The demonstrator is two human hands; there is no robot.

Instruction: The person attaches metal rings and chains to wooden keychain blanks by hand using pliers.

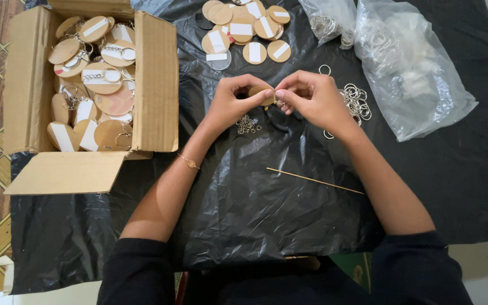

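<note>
Both hands, the left hand (234, 101) and right hand (312, 99), meet fingertip to fingertip, pinching one round wooden disc (262, 94) above the black plastic sheet (255, 209). About eleven loose discs (244, 31) lie beyond, one thin stick (314, 181) nearer, and one cardboard box (156, 85) of finished keychains at left.

Tan discs on glossy black

A brown cardboard box (155, 85) at ten o'clock holds tan round tags (101, 79) with white strips; more tan discs (253, 52) lie at twelve; black plastic sheet (255, 209) throughout; silver rings (357, 101) at two; clear bag (413, 73) beyond.
</note>
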